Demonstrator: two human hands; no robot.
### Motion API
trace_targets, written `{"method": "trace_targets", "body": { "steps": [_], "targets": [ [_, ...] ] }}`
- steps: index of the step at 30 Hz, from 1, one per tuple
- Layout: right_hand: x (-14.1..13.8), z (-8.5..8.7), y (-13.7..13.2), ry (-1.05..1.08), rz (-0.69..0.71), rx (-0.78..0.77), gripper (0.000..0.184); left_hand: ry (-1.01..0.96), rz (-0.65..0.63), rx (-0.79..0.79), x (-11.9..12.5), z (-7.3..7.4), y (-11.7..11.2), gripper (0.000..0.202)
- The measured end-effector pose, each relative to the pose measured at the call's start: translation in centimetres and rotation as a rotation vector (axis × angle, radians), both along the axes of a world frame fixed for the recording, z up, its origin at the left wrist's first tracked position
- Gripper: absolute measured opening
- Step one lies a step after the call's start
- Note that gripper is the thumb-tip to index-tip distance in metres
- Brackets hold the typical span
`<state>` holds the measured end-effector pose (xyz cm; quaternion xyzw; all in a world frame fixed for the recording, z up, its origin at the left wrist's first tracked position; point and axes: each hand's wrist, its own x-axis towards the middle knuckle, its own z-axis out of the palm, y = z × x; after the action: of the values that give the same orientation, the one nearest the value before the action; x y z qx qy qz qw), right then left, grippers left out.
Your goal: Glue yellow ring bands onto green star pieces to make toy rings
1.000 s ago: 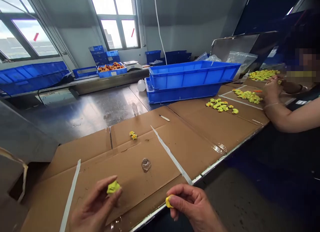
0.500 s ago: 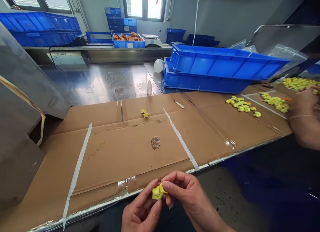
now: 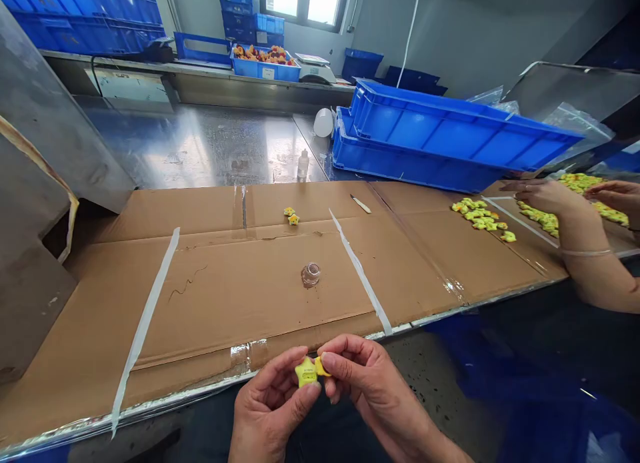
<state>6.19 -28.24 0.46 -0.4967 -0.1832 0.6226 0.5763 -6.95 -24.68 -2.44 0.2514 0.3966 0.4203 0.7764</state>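
Note:
My left hand [image 3: 270, 410] pinches a small yellow star-shaped piece [image 3: 305, 372] between thumb and fingers, just off the near edge of the cardboard-covered table [image 3: 225, 310]. My right hand [image 3: 365, 383] is closed on a smaller yellow-orange piece [image 3: 321, 367] and presses it against the star. Both hands meet in front of my body, below the table edge. Two more small yellow pieces [image 3: 291, 216] lie farther back on the cardboard. A small clear round cap [image 3: 311, 274] sits mid-table.
Another person's hands [image 3: 555, 200] work among piles of yellow pieces [image 3: 480, 214] at the right. Stacked blue trays [image 3: 440, 136] stand behind. A small bottle [image 3: 303, 164] stands on the steel surface. White tape strips [image 3: 360, 273] cross the cardboard. Blue bins [image 3: 263, 62] line the back bench.
A second ago my hands were apart, each holding a yellow piece over the cardboard. They came together below the table edge, and the two pieces now touch. The view tilted down and left.

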Motion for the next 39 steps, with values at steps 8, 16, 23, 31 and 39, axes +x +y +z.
{"method": "trace_targets", "body": {
  "steps": [8, 16, 23, 31, 39],
  "targets": [
    [-0.4, 0.3, 0.2, -0.041, 0.011, 0.027, 0.021, 0.014, 0.006, 0.073, -0.2, 0.2, -0.3, 0.031],
    [-0.3, 0.6, 0.1, -0.056, -0.005, 0.028, 0.020, -0.087, 0.006, 0.006, -0.2, 0.6, -0.1, 0.026],
    [-0.6, 0.9, 0.3, -0.094, -0.021, 0.041, 0.017, -0.164, 0.019, -0.095, -0.3, 0.0, -0.1, 0.030],
    [-0.6, 1.2, 0.6, -0.182, 0.017, 0.167, 0.007, -0.276, 0.038, -0.133, -0.5, -0.7, 0.1, 0.030],
    [-0.7, 1.3, 0.7, -0.194, 0.037, 0.157, 0.010, -0.243, 0.072, -0.081, -0.5, -1.0, 0.0, 0.030]
  ]
}}
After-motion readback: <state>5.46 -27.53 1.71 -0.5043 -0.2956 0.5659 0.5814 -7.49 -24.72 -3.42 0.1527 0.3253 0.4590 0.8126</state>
